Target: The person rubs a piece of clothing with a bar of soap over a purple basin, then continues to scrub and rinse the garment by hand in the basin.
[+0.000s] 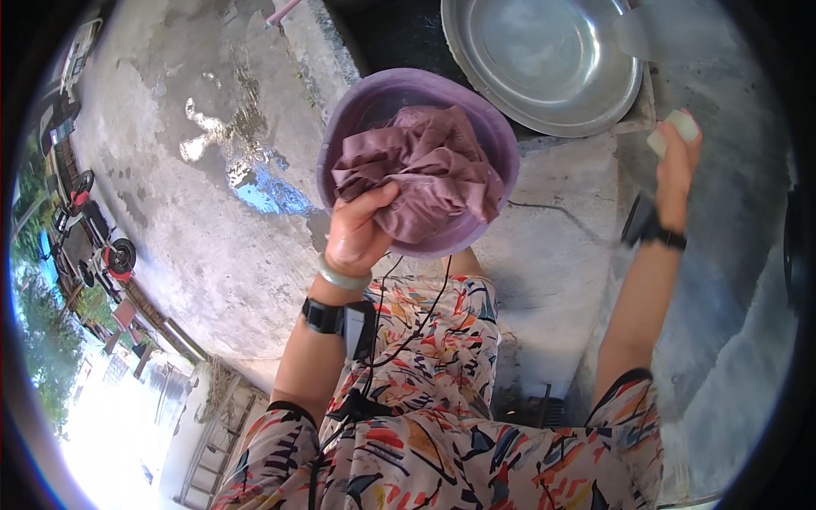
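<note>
- Head view, left hand [357, 234]: fingers closed on the mauve cloth [433, 157], thumb uppermost, other fingers hidden.
- Mauve cloth: bunched inside the purple basin [505, 149].
- Right hand [677, 161]: fingers curled around a pale bar [682, 125].
- Metal basin [544, 121]: beyond the purple basin.

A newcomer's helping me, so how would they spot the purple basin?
Find the big metal basin at the top of the view. Below and left of it is the purple basin. Unlike the metal one, it holds a crumpled mauve cloth, gripped by the left hand.
</note>
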